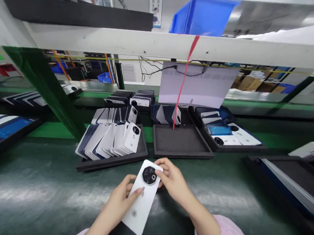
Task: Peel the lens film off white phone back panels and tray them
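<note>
A white phone back cover [141, 207] with a dark, many-sided camera window [149, 175] is held tilted above the green work surface. My left hand [124, 195] grips its left edge, the thumb lying flat across the front. At the upper right corner, my right hand [171, 177] pinches the cover beside the camera window. Beyond my hands, a black foam tray [112, 162] carries leaning rows of white and dark blue covers [115, 139]. Right of it is another black tray [182, 140], with a few covers [164, 115] at its back.
A third tray [237, 148] at right holds white covers and blue-filmed pieces. More trays stand at far left and lower right [284, 191]. A green post [43, 92] rises at left. Overhead, a white shelf beam [115, 40] bears a blue bin [204, 15]; a red ribbon [183, 78] hangs down.
</note>
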`<state>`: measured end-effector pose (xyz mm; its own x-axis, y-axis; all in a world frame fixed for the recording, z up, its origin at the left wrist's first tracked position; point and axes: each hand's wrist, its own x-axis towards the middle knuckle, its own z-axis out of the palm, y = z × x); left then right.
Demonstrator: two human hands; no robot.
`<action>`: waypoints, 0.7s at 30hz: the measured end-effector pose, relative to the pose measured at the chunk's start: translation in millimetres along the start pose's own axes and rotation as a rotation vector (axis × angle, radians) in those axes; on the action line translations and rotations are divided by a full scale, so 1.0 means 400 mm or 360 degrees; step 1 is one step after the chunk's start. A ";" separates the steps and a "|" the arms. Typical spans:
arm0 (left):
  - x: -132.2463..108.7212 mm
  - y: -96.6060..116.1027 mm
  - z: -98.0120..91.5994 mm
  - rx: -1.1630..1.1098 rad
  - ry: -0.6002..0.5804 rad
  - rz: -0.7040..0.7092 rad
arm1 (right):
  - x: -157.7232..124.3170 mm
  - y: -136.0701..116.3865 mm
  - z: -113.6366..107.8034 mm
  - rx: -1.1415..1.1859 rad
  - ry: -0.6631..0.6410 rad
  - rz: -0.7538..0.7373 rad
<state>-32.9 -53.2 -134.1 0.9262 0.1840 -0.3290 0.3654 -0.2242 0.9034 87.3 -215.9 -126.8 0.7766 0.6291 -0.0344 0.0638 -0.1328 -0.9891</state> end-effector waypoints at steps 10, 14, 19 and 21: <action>-0.026 0.328 0.090 -0.0477 -0.0173 0.0339 | -0.126 -0.291 -0.179 0.0028 0.0533 -0.0436; -0.012 0.357 0.097 -0.0325 0.0021 0.0362 | -0.100 -0.302 -0.187 -0.0099 0.0666 -0.0559; 0.043 0.356 0.078 -0.0348 -0.0006 0.0371 | -0.034 -0.289 -0.217 -0.0363 0.0450 -0.0605; 0.064 0.356 0.067 -0.0426 -0.0008 0.0308 | -0.012 -0.283 -0.226 -0.0593 0.0461 -0.0751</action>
<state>45.5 -105.8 -21.3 0.9769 0.1574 -0.1447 0.1457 0.0053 0.9893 132.8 -273.1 -1.7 0.7461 0.4602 0.4812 0.6099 -0.1822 -0.7713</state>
